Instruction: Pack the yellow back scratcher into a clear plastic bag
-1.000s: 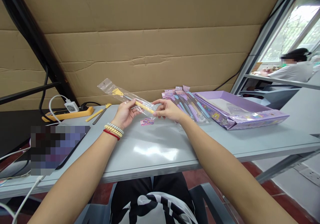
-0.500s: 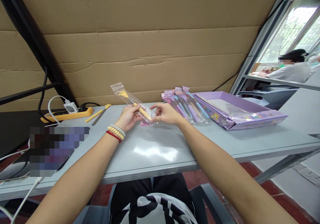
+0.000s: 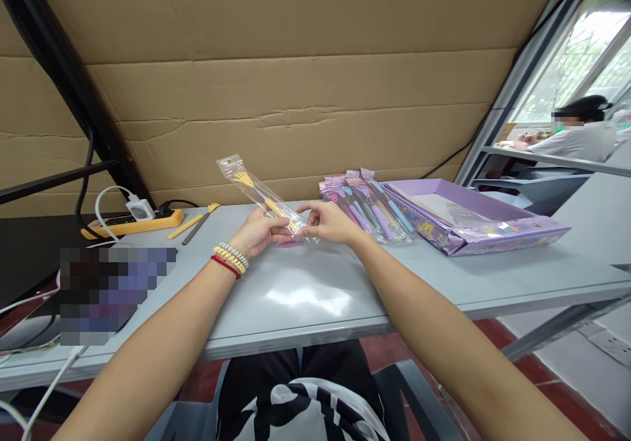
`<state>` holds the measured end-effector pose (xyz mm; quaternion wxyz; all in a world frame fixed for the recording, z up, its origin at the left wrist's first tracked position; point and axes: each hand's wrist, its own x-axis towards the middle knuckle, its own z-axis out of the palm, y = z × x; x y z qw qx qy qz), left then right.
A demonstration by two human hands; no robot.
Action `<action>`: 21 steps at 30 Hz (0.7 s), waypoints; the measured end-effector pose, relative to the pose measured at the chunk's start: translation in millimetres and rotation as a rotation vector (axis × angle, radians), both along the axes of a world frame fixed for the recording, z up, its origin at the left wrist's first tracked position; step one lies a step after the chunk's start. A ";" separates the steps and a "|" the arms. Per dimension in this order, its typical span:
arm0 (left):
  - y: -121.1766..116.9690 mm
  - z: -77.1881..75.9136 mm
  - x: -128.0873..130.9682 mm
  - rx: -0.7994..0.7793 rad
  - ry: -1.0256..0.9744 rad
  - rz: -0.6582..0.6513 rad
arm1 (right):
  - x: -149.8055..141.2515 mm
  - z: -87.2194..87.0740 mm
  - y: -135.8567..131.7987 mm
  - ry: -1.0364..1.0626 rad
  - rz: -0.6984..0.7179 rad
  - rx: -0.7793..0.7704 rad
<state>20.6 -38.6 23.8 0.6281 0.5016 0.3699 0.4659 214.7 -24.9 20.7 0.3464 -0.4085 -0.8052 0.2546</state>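
While both hands meet over the middle of the gray table (image 3: 305,296), here is what sits around them:

Left hand (image 3: 259,231): its fingers pinch the low end of a clear bag (image 3: 261,194).
Right hand (image 3: 329,223): its thumb and first finger pinch the same low end of the bag from the other side.
Clear bag: it tilts up and away to the left, above the table, with a yellow hand-shaped stick (image 3: 256,191) inside.
Pink card (image 3: 290,242): it lies on the table just under the two hands, partly hidden by them.
Wrist bands (image 3: 231,257): white, yellow and red ones sit on the left wrist.
Pile of purple packs (image 3: 365,204): it lies on the table just to the right of the right hand.
Purple box (image 3: 473,221): open and flat, it touches the pile on its right side.
Loose yellow stick (image 3: 194,221): it lies to the left, well apart from the hands.
Orange power strip (image 3: 133,224): it sits at the far left edge with a white plug (image 3: 140,209) in it.
Cardboard wall (image 3: 296,86): it stands right behind the table.
Other person (image 3: 574,135): sits far off to the right, behind a metal frame.
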 end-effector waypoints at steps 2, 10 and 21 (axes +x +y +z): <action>-0.3 0.2 0.5 0.004 -0.009 0.010 | -0.4 -0.2 0.2 0.004 -0.001 0.007; 7.3 -2.9 0.1 0.027 -0.020 0.069 | -0.7 -1.5 0.6 0.008 0.022 0.042; 11.2 2.4 -15.9 0.020 -0.054 0.192 | 11.1 -2.6 8.5 -0.054 0.111 0.126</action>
